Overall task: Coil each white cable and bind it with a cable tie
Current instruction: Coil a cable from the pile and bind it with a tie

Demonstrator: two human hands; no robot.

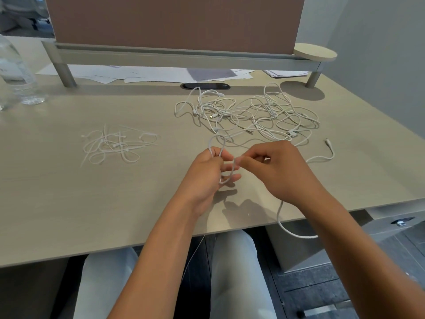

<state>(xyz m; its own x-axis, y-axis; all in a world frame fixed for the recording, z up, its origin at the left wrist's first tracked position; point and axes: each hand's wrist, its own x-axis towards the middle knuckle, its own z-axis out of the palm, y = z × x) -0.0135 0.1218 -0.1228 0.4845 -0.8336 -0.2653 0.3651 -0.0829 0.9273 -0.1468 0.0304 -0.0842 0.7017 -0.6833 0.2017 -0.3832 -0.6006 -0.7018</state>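
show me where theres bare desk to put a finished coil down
Bare desk lies near the front edge, left of the left hand, below the cable ties. Another patch sits between the water bottle and the ties. Crowded: the tangled white cables far right.

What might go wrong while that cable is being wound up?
The cable's slack hangs off the desk edge and may snag or drag. The loops in the left hand look loose and could spring open before a cable tie is fetched. The right hand pinches only a strand.
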